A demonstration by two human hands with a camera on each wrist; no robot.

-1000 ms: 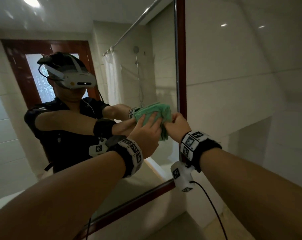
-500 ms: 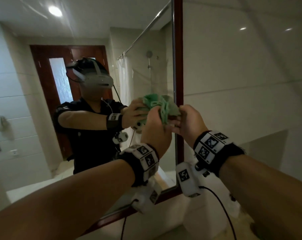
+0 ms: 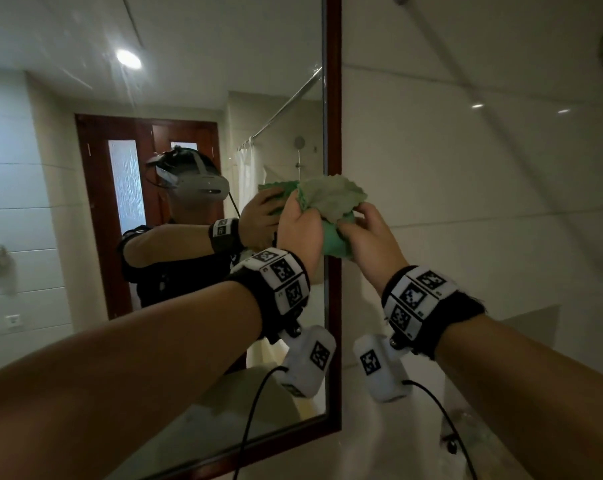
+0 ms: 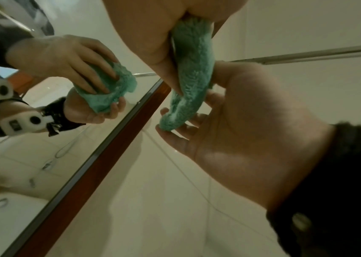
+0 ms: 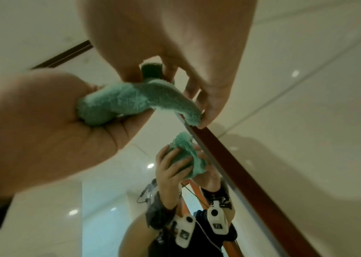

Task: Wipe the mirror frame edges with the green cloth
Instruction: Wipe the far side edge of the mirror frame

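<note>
— Where is the fluffy green microfibre cloth point(image 3: 327, 206) sitting?

— It is bunching against the right-hand edge of the dark red-brown wooden mirror frame point(image 3: 334, 98), partway up it.

— And the hands?

— The left hand point(image 3: 298, 230) is curling its fingers around the cloth's left part; the right hand point(image 3: 371, 237) is pinching the lower right fold, fingertips point(image 5: 206, 120) touching the frame beside the pale glossy tiled wall point(image 3: 483, 168).
</note>
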